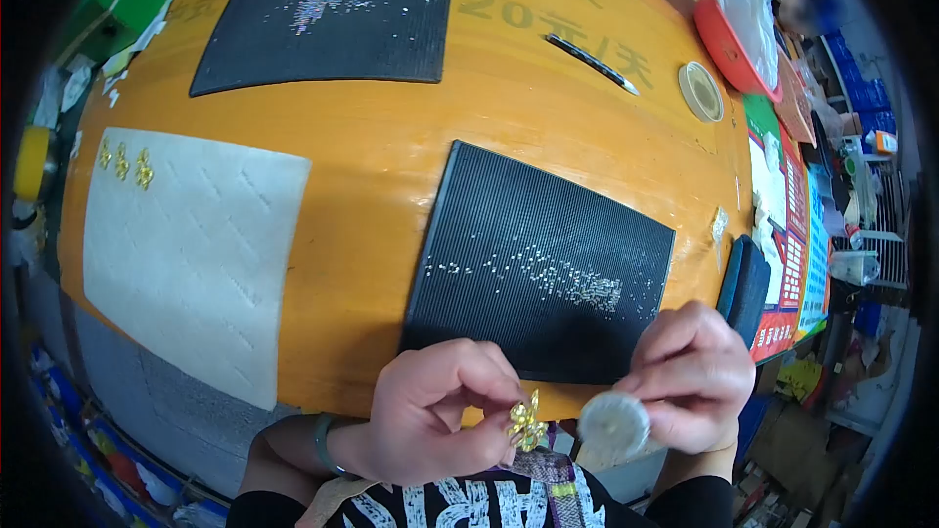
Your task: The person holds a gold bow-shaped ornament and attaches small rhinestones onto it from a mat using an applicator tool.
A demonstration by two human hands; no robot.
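Observation:
Near the table's front edge, my left hand (438, 413) pinches a small gold flower-shaped ornament (527, 424) between thumb and fingertips. To its right, my right hand (693, 376) has its fingers closed at the rim of a small round whitish dish (614, 426), slightly blurred. The dish and the ornament are apart. Just beyond both hands lies a black ribbed mat (489, 225) with many tiny shiny stones (577, 279) scattered over it. On the left, a white pad (196, 254) carries several similar gold ornaments (122, 162) at its far left corner.
A second black mat (235, 54) with tiny stones lies at the far left. A dark pen-like stick (592, 64), a round shallow container (700, 92) and a red basket (729, 49) with plastic bags are at the far right. A dark blue case (745, 284) sits at the right edge.

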